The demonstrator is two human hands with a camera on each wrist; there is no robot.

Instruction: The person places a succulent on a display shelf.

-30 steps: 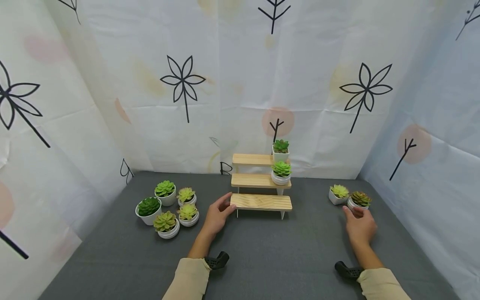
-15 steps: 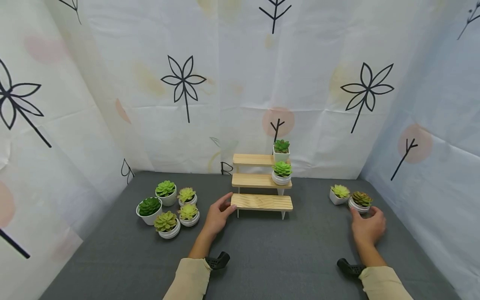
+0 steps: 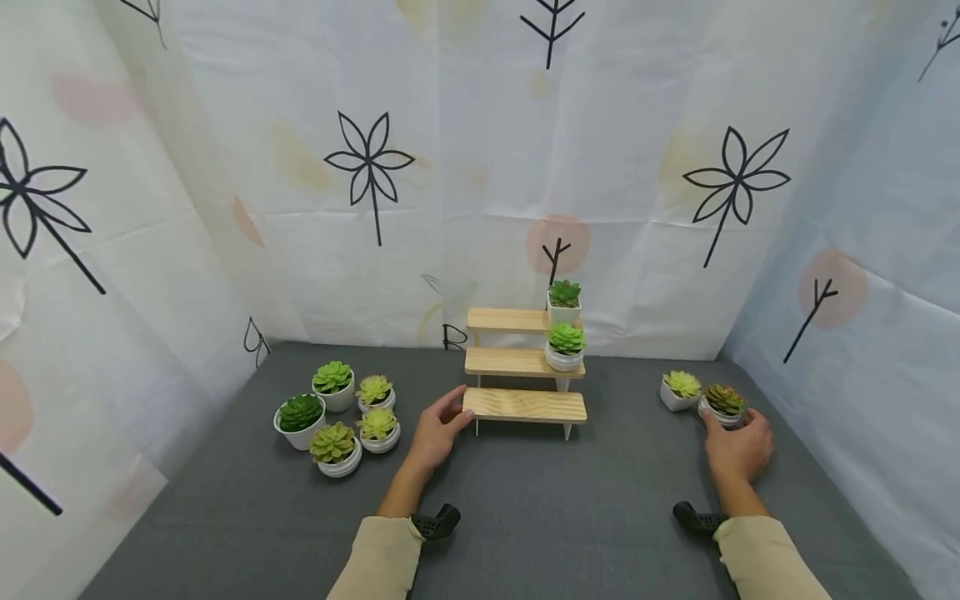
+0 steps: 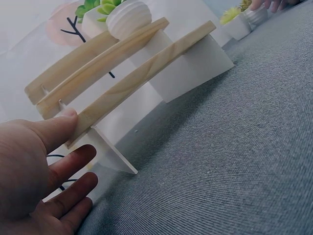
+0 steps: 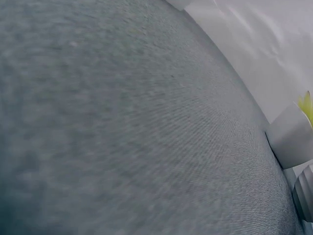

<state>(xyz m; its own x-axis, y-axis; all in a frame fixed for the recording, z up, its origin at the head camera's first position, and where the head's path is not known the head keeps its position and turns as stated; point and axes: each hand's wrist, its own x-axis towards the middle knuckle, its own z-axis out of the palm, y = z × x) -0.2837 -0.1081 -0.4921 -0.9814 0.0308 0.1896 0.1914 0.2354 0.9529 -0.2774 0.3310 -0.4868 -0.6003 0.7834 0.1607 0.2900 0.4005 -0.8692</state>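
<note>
My left hand [image 3: 435, 429] holds the left end of the lowest step of a three-tier wooden display stand [image 3: 525, 405]. In the left wrist view the thumb lies on the step [image 4: 142, 81], with several fingers loose below it. At the right, my right hand [image 3: 738, 450] grips the ribbed white pot of a reddish-green succulent [image 3: 724, 400], thumb on its left and fingers on its right. A yellow-green succulent in a square white pot [image 3: 680, 390] stands beside it. The right wrist view shows that square pot [image 5: 293, 137] and part of the ribbed pot [image 5: 305, 193], but no hand.
On the stand's right side, one succulent [image 3: 565, 302] sits on the top step and another [image 3: 565, 347] on the middle step. Several potted succulents [image 3: 335, 443] cluster on the grey tabletop [image 3: 570, 517] at the left. Patterned cloth [image 3: 465, 167] hangs behind.
My right hand has moved right and closed around the ribbed pot of the reddish-green succulent. The left hand has stayed at the stand.
</note>
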